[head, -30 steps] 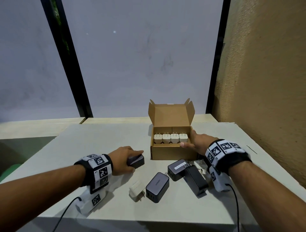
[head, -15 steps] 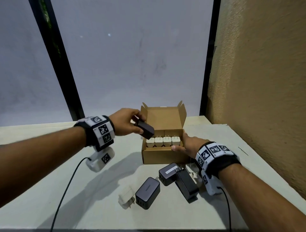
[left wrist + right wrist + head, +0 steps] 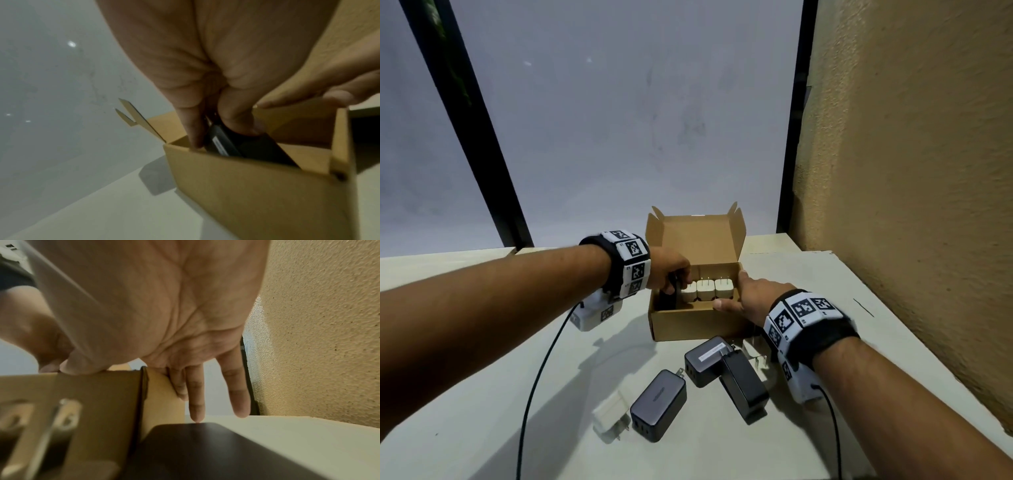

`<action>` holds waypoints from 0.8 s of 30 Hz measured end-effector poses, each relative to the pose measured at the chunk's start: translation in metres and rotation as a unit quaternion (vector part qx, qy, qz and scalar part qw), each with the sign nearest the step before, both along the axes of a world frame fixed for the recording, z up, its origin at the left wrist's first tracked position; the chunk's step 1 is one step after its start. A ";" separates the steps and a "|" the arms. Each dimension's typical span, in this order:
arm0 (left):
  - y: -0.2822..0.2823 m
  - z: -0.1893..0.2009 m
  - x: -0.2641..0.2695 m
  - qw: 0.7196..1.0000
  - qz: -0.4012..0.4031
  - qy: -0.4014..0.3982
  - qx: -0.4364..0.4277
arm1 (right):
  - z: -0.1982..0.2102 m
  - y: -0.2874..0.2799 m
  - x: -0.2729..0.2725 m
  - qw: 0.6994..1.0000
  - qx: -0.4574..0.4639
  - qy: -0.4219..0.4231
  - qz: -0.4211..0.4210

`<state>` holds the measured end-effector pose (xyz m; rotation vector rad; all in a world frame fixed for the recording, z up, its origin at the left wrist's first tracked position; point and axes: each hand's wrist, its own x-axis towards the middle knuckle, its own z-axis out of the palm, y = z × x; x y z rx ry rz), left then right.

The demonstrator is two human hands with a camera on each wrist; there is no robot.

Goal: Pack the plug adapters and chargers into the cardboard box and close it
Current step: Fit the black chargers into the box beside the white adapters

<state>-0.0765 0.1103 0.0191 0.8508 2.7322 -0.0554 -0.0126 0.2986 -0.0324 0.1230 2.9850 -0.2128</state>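
Dark charger (image 3: 242,146): going down on edge into the left end of the cardboard box (image 3: 688,325), just beside the row of white plug adapters (image 3: 705,289) standing prongs-up along the back.
Handling: it is looking like a stiff, dense, smooth-sided block (likely slippery on its broad faces), so pinching across the narrow sides near the top is reading as the safest hold; nothing fragile is showing except any prongs.
Left hand (image 3: 671,272): its grip is pinching the charger's upper end, thumb on one face and fingers (image 3: 193,129) on the other, reaching inside the box wall.
Right hand (image 3: 751,296): lying flat and relaxed against the box's right front corner, thumb over the front rim, steadying it and holding nothing.
Lid: standing upright at the back, not yet closed.
Still waiting on the bench (image 3: 825,274): three dark chargers, at (image 3: 659,401), (image 3: 705,359) and (image 3: 744,385), and a white adapter (image 3: 611,413), with another white one partly hidden under the right wrist.
Risk: the slot beside the adapters is looking tight, so the block may be jamming if tilted.
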 end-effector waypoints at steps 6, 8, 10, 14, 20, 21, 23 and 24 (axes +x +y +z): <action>-0.004 -0.008 0.002 0.995 -0.037 -0.020 -0.090 | 0.001 -0.003 0.000 1.000 0.003 0.000 0.006; -0.007 -0.011 0.000 0.995 -0.041 -0.024 -0.089 | 0.001 -0.003 0.001 1.000 0.004 0.000 0.004; -0.009 -0.016 -0.001 0.995 -0.038 -0.033 -0.086 | 0.001 -0.001 0.002 1.000 0.002 0.000 0.003; -0.008 -0.025 0.003 0.998 -0.038 -0.022 -0.047 | 0.000 0.001 0.004 1.000 -0.004 0.005 0.008; -0.010 -0.036 0.013 0.997 -0.051 0.054 -0.004 | 0.000 -0.001 0.003 1.000 0.002 -0.002 0.005; -0.010 -0.038 0.014 0.997 -0.054 0.061 -0.017 | 0.000 -0.001 0.003 1.000 0.000 -0.003 0.005; -0.012 -0.043 0.013 0.996 -0.056 0.071 -0.027 | 0.000 -0.001 0.003 1.000 -0.008 -0.005 0.008; -0.015 -0.045 0.012 0.995 -0.058 0.076 -0.022 | 0.000 -0.001 0.003 1.000 -0.011 -0.005 0.009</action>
